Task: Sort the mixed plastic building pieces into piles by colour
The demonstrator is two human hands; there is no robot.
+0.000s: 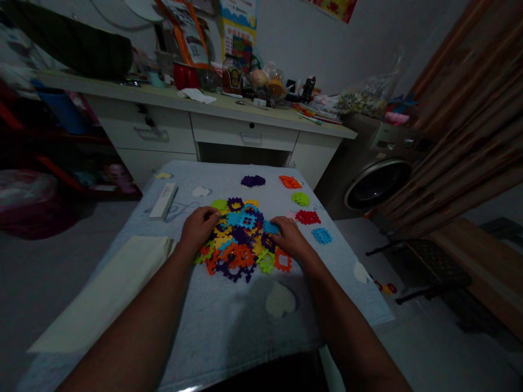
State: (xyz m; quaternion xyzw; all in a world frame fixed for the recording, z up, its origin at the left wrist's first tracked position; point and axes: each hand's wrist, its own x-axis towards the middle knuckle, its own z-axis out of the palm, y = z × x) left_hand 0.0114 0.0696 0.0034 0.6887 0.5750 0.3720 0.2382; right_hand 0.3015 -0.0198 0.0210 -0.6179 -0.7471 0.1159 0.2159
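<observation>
A heap of interlocking plastic building pieces in orange, purple, yellow, green and blue lies in the middle of the cloth-covered table. My left hand rests against the heap's left edge with its fingers curled inward; what they hold, if anything, is hidden. On the opposite side, my right hand has its thumb and fingers closed around a blue building piece. Small single-colour groups lie apart from the heap: purple pieces, orange pieces, green pieces, red pieces and blue pieces.
A white box and a folded cream cloth lie on the table's left side. Behind stands a cluttered counter with drawers. A washing machine is at the back right, and a low stool stands right of the table.
</observation>
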